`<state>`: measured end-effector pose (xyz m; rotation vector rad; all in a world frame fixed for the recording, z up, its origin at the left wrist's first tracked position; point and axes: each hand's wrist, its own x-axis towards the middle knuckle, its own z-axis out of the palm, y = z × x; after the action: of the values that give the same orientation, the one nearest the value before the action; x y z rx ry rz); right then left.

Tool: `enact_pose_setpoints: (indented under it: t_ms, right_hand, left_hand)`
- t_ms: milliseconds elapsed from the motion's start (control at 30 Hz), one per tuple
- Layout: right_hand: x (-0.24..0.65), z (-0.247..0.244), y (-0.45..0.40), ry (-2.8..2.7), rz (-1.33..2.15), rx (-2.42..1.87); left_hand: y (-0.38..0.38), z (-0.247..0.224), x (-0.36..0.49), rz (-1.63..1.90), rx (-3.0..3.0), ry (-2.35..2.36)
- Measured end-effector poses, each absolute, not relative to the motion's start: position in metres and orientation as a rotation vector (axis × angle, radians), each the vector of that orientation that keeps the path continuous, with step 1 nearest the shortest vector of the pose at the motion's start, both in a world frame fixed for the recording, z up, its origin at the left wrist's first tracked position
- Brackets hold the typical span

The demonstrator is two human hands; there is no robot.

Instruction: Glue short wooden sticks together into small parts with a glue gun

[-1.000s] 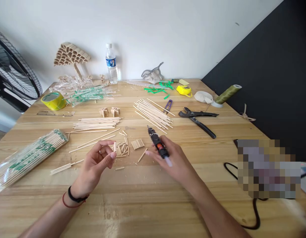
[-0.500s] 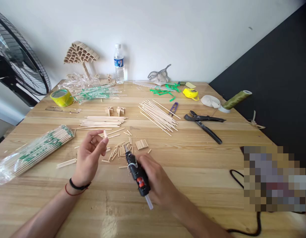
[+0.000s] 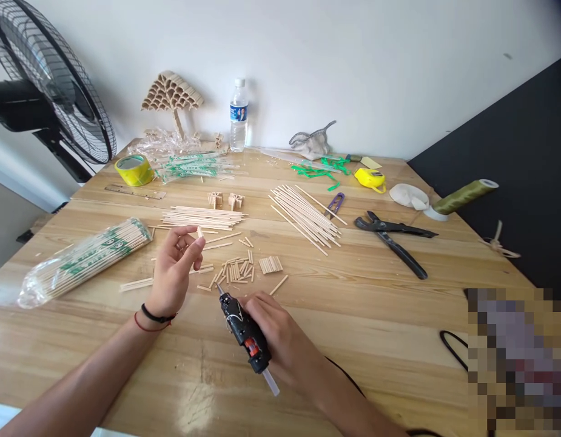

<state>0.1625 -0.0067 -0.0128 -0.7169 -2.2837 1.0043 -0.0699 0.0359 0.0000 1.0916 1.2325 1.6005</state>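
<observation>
Between thumb and forefinger, my left hand pinches a small wooden stick piece, held up above the table. My right hand is wrapped around a black hot glue gun; its nozzle points up and to the left, and a clear glue stick pokes out of its back end. Just beyond the nozzle lie loose short stick pieces. To their right is a flat row of short sticks lying side by side. Long wooden sticks lie behind my left hand.
A bagged stick bundle lies at left, below yellow tape. More long sticks, black pliers and a yellow tape measure lie to the right. A water bottle and a stick-built tree stand at the back; a fan is far left.
The camera view has shifted, moving the table scene rightward. The glue gun's nozzle has drawn back toward me and left, off the loose pieces. My left hand keeps its pinch.
</observation>
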Motion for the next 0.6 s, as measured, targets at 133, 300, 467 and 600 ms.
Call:
enact_pose_setpoints:
  t_ms: [133,300,467,600]
  right_hand:
    - [0.1608,-0.0141,-0.0081,-2.331,0.971,-0.776]
    - [0.1569,-0.0178,-0.0084,-2.311,0.858,-0.885]
    - [0.1560,-0.0217,-0.0035,-2.296,0.728,-0.899]
    - [0.1584,-0.0215,-0.0001,-2.253,0.756,-0.909]
  left_hand:
    - [0.0361,-0.0004,-0.0703,1.592,1.089,1.233]
    - [0.0347,0.0011,-0.0701,1.569,1.097,1.216]
    - [0.0331,0.0028,-0.0687,1.553,1.078,1.201]
    - [0.0311,0.0072,-0.0668,1.535,1.016,1.151]
